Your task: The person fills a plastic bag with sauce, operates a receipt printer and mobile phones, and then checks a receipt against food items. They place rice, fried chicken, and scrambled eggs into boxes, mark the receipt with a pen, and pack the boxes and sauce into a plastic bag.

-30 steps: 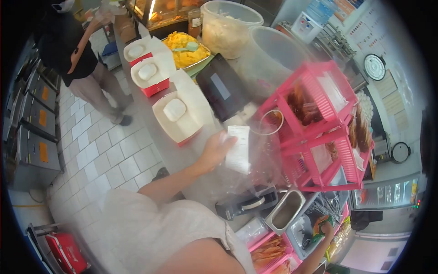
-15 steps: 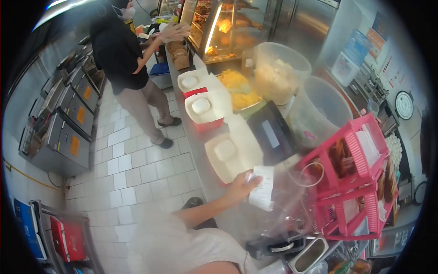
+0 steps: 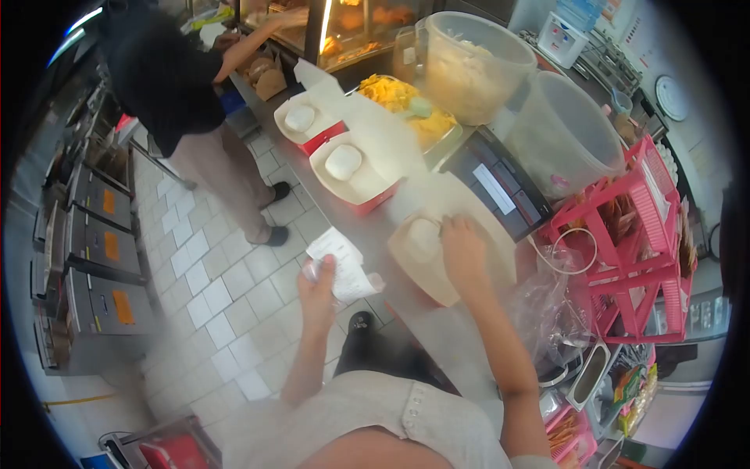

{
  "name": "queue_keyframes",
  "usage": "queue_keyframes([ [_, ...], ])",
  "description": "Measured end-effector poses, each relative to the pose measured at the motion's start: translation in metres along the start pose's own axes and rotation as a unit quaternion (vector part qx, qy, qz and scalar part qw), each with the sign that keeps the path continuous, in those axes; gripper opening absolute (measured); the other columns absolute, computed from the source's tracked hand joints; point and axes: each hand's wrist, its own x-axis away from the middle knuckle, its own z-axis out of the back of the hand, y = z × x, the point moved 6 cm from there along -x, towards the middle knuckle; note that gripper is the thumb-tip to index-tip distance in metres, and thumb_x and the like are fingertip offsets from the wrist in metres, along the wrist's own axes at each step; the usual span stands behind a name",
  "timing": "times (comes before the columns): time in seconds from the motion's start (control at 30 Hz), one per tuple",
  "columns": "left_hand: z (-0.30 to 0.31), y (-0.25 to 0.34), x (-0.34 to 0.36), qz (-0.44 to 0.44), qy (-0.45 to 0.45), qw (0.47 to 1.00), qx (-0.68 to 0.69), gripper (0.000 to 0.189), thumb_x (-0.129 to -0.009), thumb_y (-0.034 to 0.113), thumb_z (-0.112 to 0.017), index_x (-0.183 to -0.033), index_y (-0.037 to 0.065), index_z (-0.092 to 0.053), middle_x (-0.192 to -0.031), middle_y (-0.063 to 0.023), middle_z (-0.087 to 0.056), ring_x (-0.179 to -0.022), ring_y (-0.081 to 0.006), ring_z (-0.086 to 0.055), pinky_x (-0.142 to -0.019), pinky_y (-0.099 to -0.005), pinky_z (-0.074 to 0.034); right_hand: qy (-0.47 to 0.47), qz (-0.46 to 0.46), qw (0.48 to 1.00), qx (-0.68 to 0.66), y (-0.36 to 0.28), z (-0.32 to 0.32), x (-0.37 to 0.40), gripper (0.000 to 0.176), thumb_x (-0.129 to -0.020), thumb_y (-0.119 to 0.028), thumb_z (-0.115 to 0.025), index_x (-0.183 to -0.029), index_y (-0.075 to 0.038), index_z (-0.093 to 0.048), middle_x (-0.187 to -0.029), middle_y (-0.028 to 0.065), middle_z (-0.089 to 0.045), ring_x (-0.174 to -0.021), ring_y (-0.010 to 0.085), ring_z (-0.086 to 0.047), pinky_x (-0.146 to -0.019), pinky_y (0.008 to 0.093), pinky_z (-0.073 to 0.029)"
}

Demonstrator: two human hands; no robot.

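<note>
My left hand (image 3: 317, 291) is closed round a white printed paper receipt (image 3: 344, 266), held over the floor beside the counter. My right hand (image 3: 466, 254) reaches into the nearest open takeout box (image 3: 437, 285). Its fingers are drawn together at the right side of a white rounded bundle (image 3: 422, 239) in that box; what the fingertips grip, if anything, is hidden. Two more open red-and-white takeout boxes (image 3: 367, 170) stand behind it in a row, each with a similar white bundle (image 3: 343, 162) inside.
A dark touchscreen (image 3: 496, 184) lies right of the boxes. Large clear plastic tubs (image 3: 558, 141), a tray of yellow food (image 3: 398, 102) and pink baskets (image 3: 637, 234) line the counter. A co-worker in black (image 3: 160, 78) stands at the far left by a lit food display (image 3: 363, 35).
My left hand has moved left with the receipt, away from the nearest box. My right hand has come into view inside that box. The co-worker has shifted and reaches toward the display.
</note>
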Motion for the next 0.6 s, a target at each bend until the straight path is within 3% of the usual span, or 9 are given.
queue_keyframes([
  [0.07,0.022,0.008,-0.009,0.003,0.016,1.0,-0.006,0.028,-0.088,0.016,-0.052,-0.107,-0.004,-0.049,-0.093,-0.0062,-0.059,-0.08,-0.0098,-0.056,-0.07,-0.0227,-0.045,-0.064,-0.057,0.996,0.026,-0.005,-0.029,-0.015,0.021,-0.076,-0.014,-0.055,-0.095,-0.006,-0.054,-0.089,0.0141,-0.055,-0.084,0.03,-0.055,-0.067,0.0379,-0.045],
  [0.2,0.06,0.014,-0.032,0.004,0.044,0.999,-0.008,0.029,-0.088,0.018,-0.052,-0.107,-0.004,-0.049,-0.092,-0.0057,-0.058,-0.079,-0.0084,-0.055,-0.069,-0.0218,-0.045,-0.095,-0.08,0.992,-0.026,-0.047,-0.034,-0.063,0.024,-0.078,-0.023,-0.059,-0.09,-0.003,-0.053,-0.086,0.0089,-0.056,-0.08,0.0246,-0.056,-0.059,0.0345,-0.047],
  [0.33,0.065,0.023,-0.041,0.002,0.044,0.999,-0.013,0.029,-0.088,0.019,-0.052,-0.106,-0.004,-0.05,-0.092,-0.0053,-0.058,-0.08,-0.0077,-0.054,-0.07,-0.0219,-0.044,0.05,0.053,0.997,0.008,-0.073,-0.078,-0.145,0.047,-0.077,-0.025,-0.061,-0.114,-0.003,-0.045,-0.098,0.0117,-0.053,-0.091,0.0257,-0.052,-0.07,0.0351,-0.046],
  [0.43,0.064,0.028,-0.051,0.004,0.019,1.0,0.002,0.029,-0.088,0.019,-0.053,-0.106,-0.003,-0.05,-0.093,-0.0053,-0.058,-0.081,-0.008,-0.054,-0.071,-0.0221,-0.044,0.121,0.039,0.992,-0.02,-0.089,-0.09,-0.156,0.051,-0.076,-0.021,-0.061,-0.119,-0.003,-0.042,-0.102,0.0125,-0.051,-0.095,0.0275,-0.05,-0.074,0.0363,-0.045],
  [0.53,0.07,0.027,-0.053,0.0,0.022,0.999,-0.023,0.03,-0.087,0.02,-0.053,-0.106,-0.003,-0.05,-0.093,-0.0056,-0.058,-0.081,-0.0083,-0.054,-0.071,-0.0222,-0.044,0.051,0.039,0.994,-0.089,-0.107,-0.083,-0.098,0.039,-0.076,-0.017,-0.061,-0.109,-0.002,-0.048,-0.096,0.0159,-0.053,-0.089,0.031,-0.052,-0.071,0.0387,-0.044],
  [0.6,0.07,0.024,-0.057,0.016,0.014,1.0,-0.01,0.03,-0.087,0.02,-0.053,-0.106,-0.003,-0.05,-0.092,-0.0056,-0.058,-0.078,-0.0085,-0.055,-0.069,-0.022,-0.045,-0.052,-0.012,0.961,-0.272,-0.108,-0.085,-0.049,0.024,-0.079,-0.019,-0.058,-0.092,0.001,-0.056,-0.076,0.016,-0.057,-0.072,0.0316,-0.057,-0.065,0.0387,-0.045],
])
